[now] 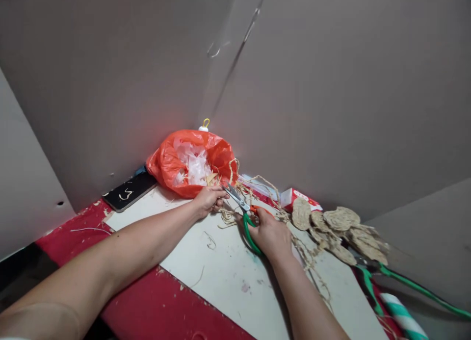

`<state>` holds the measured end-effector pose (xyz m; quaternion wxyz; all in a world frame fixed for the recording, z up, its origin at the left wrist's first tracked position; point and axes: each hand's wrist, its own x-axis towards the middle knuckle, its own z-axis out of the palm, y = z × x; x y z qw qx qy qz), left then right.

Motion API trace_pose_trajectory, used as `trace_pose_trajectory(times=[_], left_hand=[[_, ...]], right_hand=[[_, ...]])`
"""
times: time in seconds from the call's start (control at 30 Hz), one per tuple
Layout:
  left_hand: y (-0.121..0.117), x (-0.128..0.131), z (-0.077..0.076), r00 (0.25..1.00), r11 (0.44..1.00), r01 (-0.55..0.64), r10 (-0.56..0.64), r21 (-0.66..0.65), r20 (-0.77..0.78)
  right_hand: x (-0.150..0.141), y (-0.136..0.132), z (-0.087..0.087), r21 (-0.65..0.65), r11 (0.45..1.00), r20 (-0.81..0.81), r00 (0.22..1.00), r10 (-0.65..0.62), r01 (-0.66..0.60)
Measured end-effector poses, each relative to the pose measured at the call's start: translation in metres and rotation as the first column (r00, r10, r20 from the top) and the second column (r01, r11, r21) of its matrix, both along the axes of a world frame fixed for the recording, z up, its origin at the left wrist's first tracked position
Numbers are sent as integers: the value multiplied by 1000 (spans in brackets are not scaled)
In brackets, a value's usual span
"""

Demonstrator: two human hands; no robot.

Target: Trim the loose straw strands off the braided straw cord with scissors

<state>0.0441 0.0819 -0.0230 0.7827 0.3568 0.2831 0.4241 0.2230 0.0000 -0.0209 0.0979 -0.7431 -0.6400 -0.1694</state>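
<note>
- Right hand (270,232) is closed around the handles of the scissors (237,200), near the red bag (165,163), on its near right side; the blades point toward the bag's near rim.
- Left hand (211,201) is just in front of the red bag, fingers curled together by the blade tips; whether they pinch a strand cannot be told.
- Braided cord (268,184) loops at the bag's right rim and trails rightward, partly hidden by the right hand and scissors.
- Crumpled white plastic (198,167) lies inside the bag.
- Left of the bag, a black phone (129,191) carries pale scraps.
- Right of the bag are a red-and-white packet (299,199), then coiled fiber pieces (341,218); farther right, a green-handled tool (412,283) and a striped roll (403,315).
- White board (221,266) extends in front of the bag, over a red surface (165,308).
</note>
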Motion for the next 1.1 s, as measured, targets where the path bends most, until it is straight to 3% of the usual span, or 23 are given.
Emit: trace_pose_trajectory(times=[0.3, 0.47, 0.67, 0.9, 1.1], left_hand=[[-2, -1, 4, 1000, 1000, -6, 5, 29, 14], [-1, 0, 3, 999, 1000, -10, 10, 2, 35], [1, -1, 2, 999, 1000, -27, 27, 5, 21], [3, 2, -3, 1000, 1000, -4, 3, 27, 24], [4, 1, -3, 999, 999, 33, -34, 38, 17]], right_hand=[[-7, -5, 13, -91, 995, 23, 999, -39, 41], [-7, -4, 14, -129, 986, 24, 995, -99, 101], [-4, -2, 11, -114, 991, -13, 997, -79, 77], [12, 7, -6, 68, 993, -329, 941, -73, 101], [22, 10, -7, 269, 958, -583, 808, 84, 94]])
